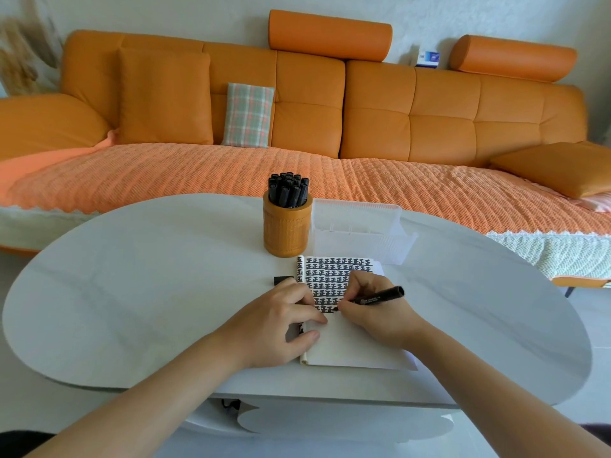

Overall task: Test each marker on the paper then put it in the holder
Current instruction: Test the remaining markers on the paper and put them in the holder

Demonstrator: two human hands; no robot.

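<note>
I record the holder point(287, 231) as orange with a fine woven texture. The markers point(288, 190) in it are black throughout. The marker point(377, 296) at the paper point(347, 345) is black with pale lettering on its barrel. The paper is white, its upper part filled with even rows of one repeated black mark. The cap point(283, 280) is black. The table point(132, 292) is pale grey-white. The box point(357, 226) is clear and ribbed. The sofa point(446, 117) is orange, its throw point(231, 173) ribbed peach-orange. One cushion point(248, 115) is checked green, white and orange.
</note>
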